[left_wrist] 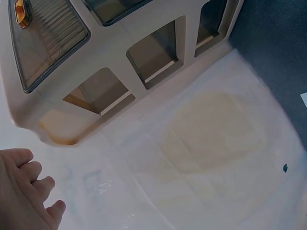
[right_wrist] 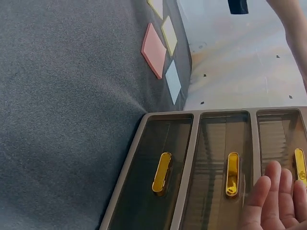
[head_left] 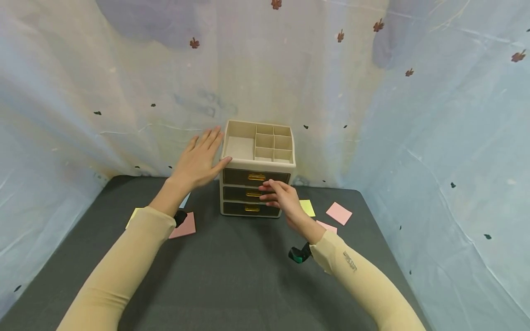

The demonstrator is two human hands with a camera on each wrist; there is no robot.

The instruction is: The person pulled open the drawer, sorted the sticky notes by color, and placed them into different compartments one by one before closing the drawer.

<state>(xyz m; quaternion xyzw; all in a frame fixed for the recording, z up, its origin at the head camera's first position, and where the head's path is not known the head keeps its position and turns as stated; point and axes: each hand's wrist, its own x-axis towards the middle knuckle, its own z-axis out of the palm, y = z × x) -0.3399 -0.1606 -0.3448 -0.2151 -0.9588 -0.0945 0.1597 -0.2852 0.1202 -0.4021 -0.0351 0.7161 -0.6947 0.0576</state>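
A cream desktop organizer (head_left: 259,163) stands at the back of the table, with a divided open tray on top and three dark see-through drawers below. Its gold handles (head_left: 256,177) run down the middle, and all the drawers are closed. My left hand (head_left: 199,158) is spread at the organizer's upper left, its thumb right at the tray's rim. In front of the drawers is my right hand (head_left: 283,197), fingers slightly bent and nothing in them. The right wrist view has those fingers close to the top drawer's gold handle (right_wrist: 301,165).
Pink sticky notes (head_left: 339,213) and a yellow note (head_left: 307,208) lie right of the organizer. Another pink pad (head_left: 186,226) and a blue note (head_left: 184,201) are on the left, partly behind my left arm. A patterned curtain (head_left: 265,69) closes off the back and sides of the dark table.
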